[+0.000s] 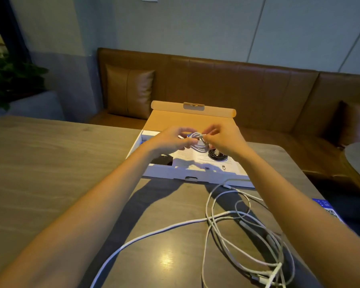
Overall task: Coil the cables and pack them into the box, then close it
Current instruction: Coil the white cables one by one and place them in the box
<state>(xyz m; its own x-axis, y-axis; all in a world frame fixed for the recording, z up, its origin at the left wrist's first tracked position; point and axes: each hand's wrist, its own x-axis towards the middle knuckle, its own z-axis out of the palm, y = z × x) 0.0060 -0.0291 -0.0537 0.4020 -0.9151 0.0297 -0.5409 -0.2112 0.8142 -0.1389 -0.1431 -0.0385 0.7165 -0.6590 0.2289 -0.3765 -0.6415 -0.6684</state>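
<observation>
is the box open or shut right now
Open. The box has its brown lid folded back toward the bench, so the paper and a black coiled cable inside are visible.

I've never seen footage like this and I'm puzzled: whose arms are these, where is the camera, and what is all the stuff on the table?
There is no machine here. The single picture comes from a wide-angle camera worn on a person's head, looking forward and down, so both bare arms reach in from the bottom edge. The left hand and right hand together hold a small coiled white cable above an open cardboard box, whose lid is folded back. Inside the box lie a printed sheet and a coiled black cable. Nearer the camera, loose white cables sprawl uncoiled on the wooden table. Behind the table runs a brown bench seat with a cushion.
</observation>
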